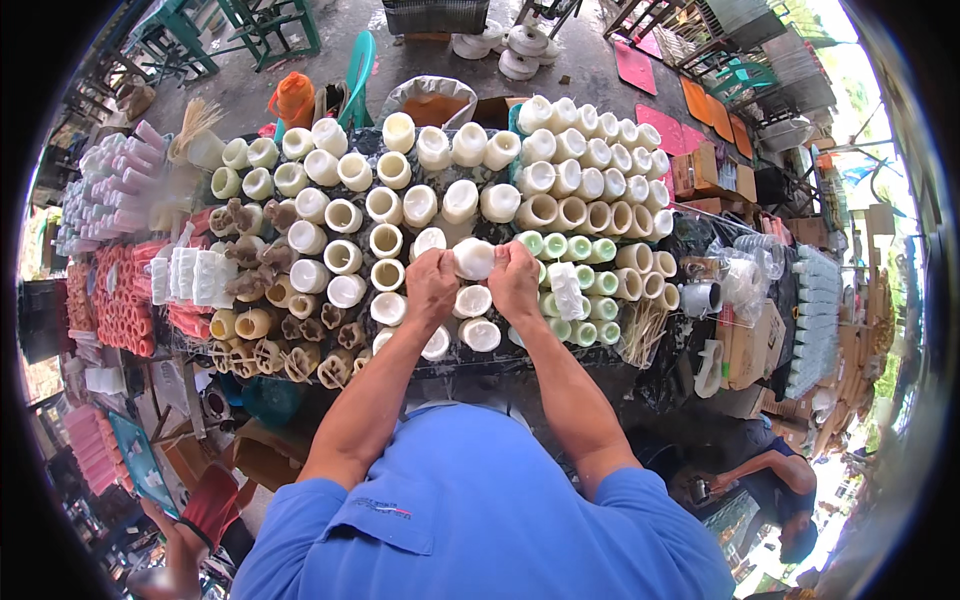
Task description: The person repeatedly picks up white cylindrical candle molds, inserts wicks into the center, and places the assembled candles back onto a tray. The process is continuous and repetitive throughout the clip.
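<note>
The left hand [433, 287] and right hand [517, 282] grasp a white, round, wax-like cylinder [474, 258] from opposite sides, probably for steadiness, toward the black-covered table's [690, 240] near edge; cream, hollow cylinders [386, 240] stand grouped, seemingly for easy reach.

Held white piece [473, 260]: smooth, waxy-looking, softly glossy
Surface [692, 342]: glossy dark sheeting, perhaps plastic, mostly hidden
Shirt [490, 500]: matt cloth
Carton [752, 345]: matt brown cardboard

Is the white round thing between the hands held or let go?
Held: the left hand and right hand pinch the white round thing from either side. Whether it's lifted, I can't tell.
</note>
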`<control>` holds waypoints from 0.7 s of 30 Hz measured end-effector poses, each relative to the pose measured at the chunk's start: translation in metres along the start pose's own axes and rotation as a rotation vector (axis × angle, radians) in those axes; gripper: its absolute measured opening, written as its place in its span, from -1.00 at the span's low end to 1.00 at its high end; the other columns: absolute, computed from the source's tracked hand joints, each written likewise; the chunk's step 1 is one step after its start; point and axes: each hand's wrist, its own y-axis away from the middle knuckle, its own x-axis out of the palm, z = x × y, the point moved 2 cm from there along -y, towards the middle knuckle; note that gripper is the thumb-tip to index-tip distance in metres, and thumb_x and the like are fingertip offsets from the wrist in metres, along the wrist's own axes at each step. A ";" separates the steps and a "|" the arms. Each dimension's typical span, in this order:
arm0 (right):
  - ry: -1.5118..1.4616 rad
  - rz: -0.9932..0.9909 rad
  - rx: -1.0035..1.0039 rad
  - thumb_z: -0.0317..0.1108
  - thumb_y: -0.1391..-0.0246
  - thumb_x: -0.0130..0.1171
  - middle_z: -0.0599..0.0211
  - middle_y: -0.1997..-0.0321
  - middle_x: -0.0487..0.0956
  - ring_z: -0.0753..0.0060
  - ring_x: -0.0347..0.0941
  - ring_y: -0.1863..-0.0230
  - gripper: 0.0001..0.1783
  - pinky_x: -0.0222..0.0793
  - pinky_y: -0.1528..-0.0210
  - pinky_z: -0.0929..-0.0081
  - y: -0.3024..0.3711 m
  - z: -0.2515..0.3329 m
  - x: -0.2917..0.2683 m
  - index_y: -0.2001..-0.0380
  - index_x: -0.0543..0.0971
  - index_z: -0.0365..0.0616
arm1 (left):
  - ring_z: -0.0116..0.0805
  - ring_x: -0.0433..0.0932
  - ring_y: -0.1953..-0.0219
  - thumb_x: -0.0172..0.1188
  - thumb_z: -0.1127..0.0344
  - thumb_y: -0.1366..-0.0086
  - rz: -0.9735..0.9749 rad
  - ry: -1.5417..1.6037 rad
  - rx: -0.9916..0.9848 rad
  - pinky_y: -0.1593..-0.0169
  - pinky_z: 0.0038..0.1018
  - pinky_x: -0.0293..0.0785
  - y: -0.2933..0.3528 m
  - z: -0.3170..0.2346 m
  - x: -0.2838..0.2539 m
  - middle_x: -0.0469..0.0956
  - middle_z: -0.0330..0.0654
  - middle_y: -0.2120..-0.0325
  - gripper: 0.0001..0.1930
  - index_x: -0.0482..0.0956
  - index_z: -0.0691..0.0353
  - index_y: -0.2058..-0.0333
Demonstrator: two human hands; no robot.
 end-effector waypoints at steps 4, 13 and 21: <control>0.049 -0.007 -0.109 -0.34 -0.42 0.19 -0.01 0.24 0.64 -0.02 0.62 0.22 -0.77 0.53 0.20 0.07 0.003 0.006 0.001 0.32 0.56 -0.29 | -0.37 0.68 0.14 0.25 0.11 -0.56 0.077 0.665 -0.268 0.22 -0.43 0.82 0.016 -0.004 -0.001 0.58 -0.13 -0.04 -0.61 0.71 0.32 -0.11; -0.865 0.108 0.323 -0.19 -0.36 0.38 0.24 0.23 0.73 0.48 0.63 0.36 -0.70 0.77 0.32 0.36 0.007 -0.019 0.022 0.15 0.68 -0.26 | -0.39 0.60 0.41 0.34 0.30 -0.47 -0.150 0.459 -0.171 0.34 -0.43 0.50 0.004 -0.011 -0.003 0.66 -0.13 0.33 -0.78 0.77 0.38 0.28; -0.279 -0.044 0.323 -0.14 -0.39 0.35 0.23 0.43 0.67 0.54 0.50 0.59 -0.60 0.52 0.54 0.33 -0.008 -0.033 0.017 0.34 0.70 -0.33 | 0.20 0.62 0.35 0.26 0.29 -0.44 -0.130 0.032 -0.099 0.20 -0.03 0.48 -0.010 -0.002 -0.002 0.63 0.17 0.43 -0.73 0.58 0.41 0.38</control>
